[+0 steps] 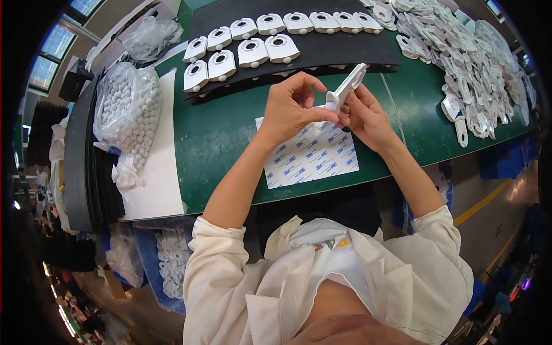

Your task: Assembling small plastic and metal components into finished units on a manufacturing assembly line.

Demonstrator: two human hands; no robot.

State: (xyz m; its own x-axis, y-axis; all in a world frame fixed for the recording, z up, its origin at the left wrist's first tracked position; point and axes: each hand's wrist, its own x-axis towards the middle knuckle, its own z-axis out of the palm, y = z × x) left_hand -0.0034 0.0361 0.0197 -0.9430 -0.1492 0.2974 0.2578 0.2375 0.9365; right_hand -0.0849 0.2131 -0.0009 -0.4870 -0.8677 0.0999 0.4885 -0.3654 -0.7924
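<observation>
Above the table's front part, my right hand [368, 118] grips a white plastic part [348, 82], a flat piece with a long narrow end tilted up to the right. At its lower left end sits a white ball [332, 106]. My left hand [290, 109] is curled, its thumb against the ball and its index finger bent toward the part. Whether the ball is fixed to the part I cannot tell. Beneath both hands lies a white sheet with blue print [310, 158].
White parts with round holes [252, 52] stand in two rows on a black foam board [339, 49]. A heap of similar parts [471, 75] covers the table's right side. At left lies a clear bag of white balls [129, 103]. Below it, a blue bin [152, 253] holds white pieces.
</observation>
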